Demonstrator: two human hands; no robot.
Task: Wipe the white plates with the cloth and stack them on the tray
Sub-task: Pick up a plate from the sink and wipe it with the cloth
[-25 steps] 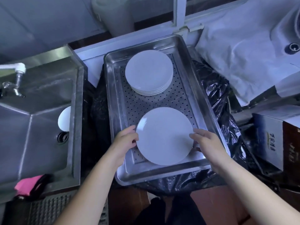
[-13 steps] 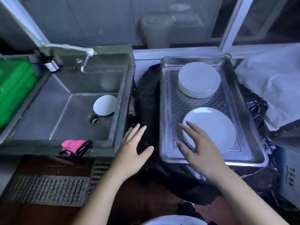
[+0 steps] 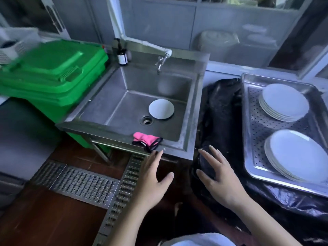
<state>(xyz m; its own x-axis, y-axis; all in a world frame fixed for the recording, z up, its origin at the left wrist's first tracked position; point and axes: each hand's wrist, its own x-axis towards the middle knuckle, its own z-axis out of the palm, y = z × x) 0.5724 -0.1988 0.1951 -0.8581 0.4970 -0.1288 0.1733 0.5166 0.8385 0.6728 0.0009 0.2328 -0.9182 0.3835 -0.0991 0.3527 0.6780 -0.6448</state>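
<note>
Step in hand, as judged: the cloth (image 3: pixel 147 141) is to be fetched, then the last plate (image 3: pixel 161 109). Left hand (image 3: pixel 153 181): fingers spread, nothing held, fingertips just short of the cloth draped on the sink (image 3: pixel 188 110) rim. Right hand (image 3: pixel 218 176): fingers spread, nothing held, over the black bag (image 3: pixel 221 110). The cloth is best gathered whole so no corner drags. Plate: flat in the sink, beyond the left hand, beside the drain (image 3: pixel 146 120).

Surroundings: tray (image 3: pixel 248 139), right of the right hand, two stacks carried. Green bin (image 3: pixel 53 75), far left. Floor grate (image 3: pixel 79 181), below.
</note>
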